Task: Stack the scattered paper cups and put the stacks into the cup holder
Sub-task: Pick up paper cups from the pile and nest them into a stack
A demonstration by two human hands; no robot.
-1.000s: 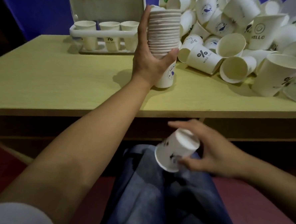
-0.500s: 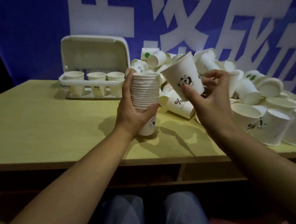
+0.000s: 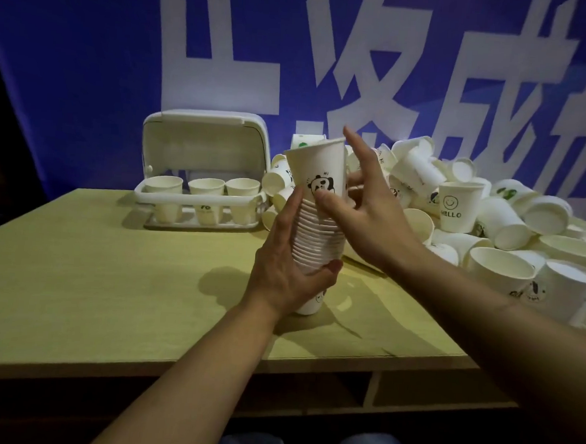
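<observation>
My left hand (image 3: 286,273) grips a tall stack of white paper cups (image 3: 317,244) that stands on the yellow table (image 3: 109,279). A panda-print cup (image 3: 317,168) sits tilted in the top of the stack. My right hand (image 3: 364,209) pinches this cup with thumb and fingers, the index finger raised. Behind and to the left stands the white cup holder (image 3: 200,199), lid up, with three stacks of cups in it. A big pile of loose cups (image 3: 491,216) covers the right side of the table.
A blue banner with large white characters hangs behind the table. The table's front edge runs below my forearms, with an open shelf under it. My knees in blue jeans show at the bottom.
My right hand has brought the panda cup from in front of the pile down into the top of the stack. My left hand has kept its grip on the stack.
</observation>
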